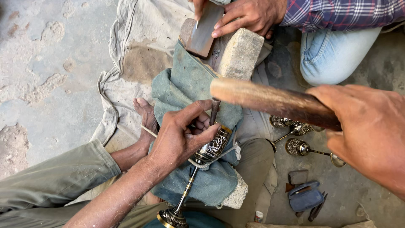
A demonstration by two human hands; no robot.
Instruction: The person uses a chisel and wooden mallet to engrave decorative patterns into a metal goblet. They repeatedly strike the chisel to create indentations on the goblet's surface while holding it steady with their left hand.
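An engraved metal goblet (211, 147) and a chisel (214, 110) are pinched closed in the left hand (179, 137); a wooden mallet (270, 100) is gripped fully by the right hand (367, 131). Engraving is judged underway; an accurate strike is needed.

Left hand (179, 135): extended from lower left, forearm bare, wrist slightly bent. Thumb and index finger pinched together at the fingertips, remaining fingers curled beneath the palm. Back of hand faces the camera.

Right hand (365, 131): enters from the right edge, raised close to the camera and partly blurred. Fingers wrapped in a closed fist grip, knuckles uppermost, thumb side toward the left. The two hands are well apart.
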